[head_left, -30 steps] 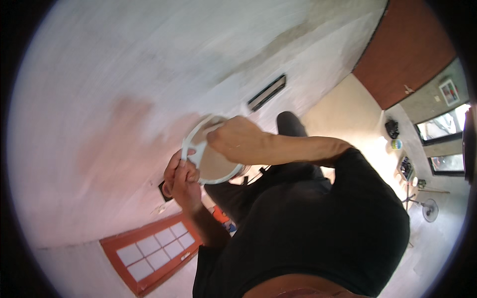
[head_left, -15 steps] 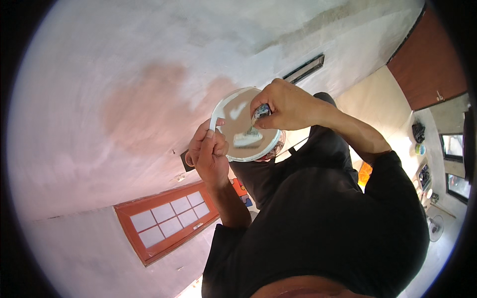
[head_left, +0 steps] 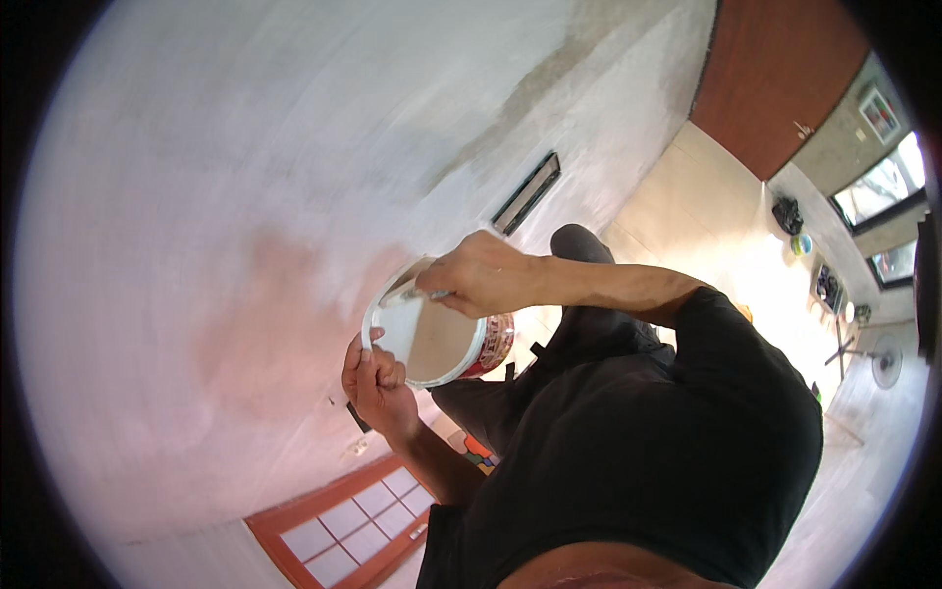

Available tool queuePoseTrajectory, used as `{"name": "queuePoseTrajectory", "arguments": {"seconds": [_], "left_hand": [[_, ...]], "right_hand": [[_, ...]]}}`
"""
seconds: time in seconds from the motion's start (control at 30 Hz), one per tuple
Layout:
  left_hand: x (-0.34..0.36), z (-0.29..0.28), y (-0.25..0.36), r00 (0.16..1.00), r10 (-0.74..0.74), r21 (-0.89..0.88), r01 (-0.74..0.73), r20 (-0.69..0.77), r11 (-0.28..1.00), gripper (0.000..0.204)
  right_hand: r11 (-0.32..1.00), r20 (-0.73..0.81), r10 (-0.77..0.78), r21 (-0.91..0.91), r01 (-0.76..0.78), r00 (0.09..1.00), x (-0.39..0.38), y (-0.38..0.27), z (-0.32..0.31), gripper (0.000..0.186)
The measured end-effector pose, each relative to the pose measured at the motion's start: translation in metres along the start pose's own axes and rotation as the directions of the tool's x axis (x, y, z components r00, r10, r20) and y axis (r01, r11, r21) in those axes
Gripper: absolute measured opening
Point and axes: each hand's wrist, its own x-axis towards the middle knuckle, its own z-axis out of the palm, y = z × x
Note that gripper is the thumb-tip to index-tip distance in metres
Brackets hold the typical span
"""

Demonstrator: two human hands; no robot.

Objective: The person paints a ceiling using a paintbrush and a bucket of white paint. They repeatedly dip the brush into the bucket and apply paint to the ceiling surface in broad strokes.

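Note:
A white paint bucket [head_left: 498, 340] with a red printed side is held in front of me, close to the wall. My left hand [head_left: 379, 385] is closed on its rim at the near left, thumb over the edge. Pale paint [head_left: 444, 339] shows inside, partly in shadow. My right hand [head_left: 487, 275] is closed round a paintbrush [head_left: 398, 294], above the far left part of the opening. The brush's pale end is near the inner rim; the fingers cover most of its handle, and whether it touches the rim I cannot tell.
A whitish wall [head_left: 196, 196] with a reddish patch fills the left. A dark-framed slot [head_left: 527, 193] is set in it. At lower left is a red-framed paned door or window [head_left: 343, 530]. Across the tiled floor [head_left: 677, 196] stand a brown door [head_left: 775, 79], a black bag [head_left: 788, 215] and a fan [head_left: 885, 360].
My right hand has moved the brush from the middle of the paint to the far left rim. The view has turned, so bucket and hands appear lower and farther left.

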Motion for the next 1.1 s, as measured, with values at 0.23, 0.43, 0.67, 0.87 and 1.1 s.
{"name": "queuePoseTrajectory", "arguments": {"seconds": [0.23, 0.43, 0.67, 0.87, 1.1], "left_hand": [[0.002, -0.005, -0.001, 0.999, 0.031, 0.018, -0.031, 0.012, 0.999, 0.028], [0.003, 0.001, -0.004, 0.998, 0.019, 0.016, -0.018, -0.057, 1.0, 0.03], [-0.002, 0.006, 0.007, 0.999, 0.012, 0.05, -0.014, 0.041, 0.999, 0.028], [0.002, 0.012, 0.009, 0.997, -0.03, -0.04, 0.033, 0.074, 0.999, 0.024], [0.003, 0.002, 0.007, 0.991, -0.029, 0.007, 0.028, 0.133, 1.0, 0.024]], "right_hand": [[0.975, 0.122, 0.149, 0.145, -0.166, 0.981, 0.001, -0.008, -0.005, 0.016], [0.704, 0.41, 0.326, 0.495, -0.508, 0.852, 0.001, -0.01, -0.007, 0.019], [0.515, 0.495, 0.403, 0.572, -0.638, 0.769, 0.002, -0.008, -0.013, 0.015], [0.57, 0.416, 0.493, 0.509, -0.645, 0.764, 0.0, -0.013, -0.022, 0.016], [0.922, 0.176, 0.324, 0.161, -0.352, 0.93, -0.003, -0.01, -0.004, 0.017]]}}
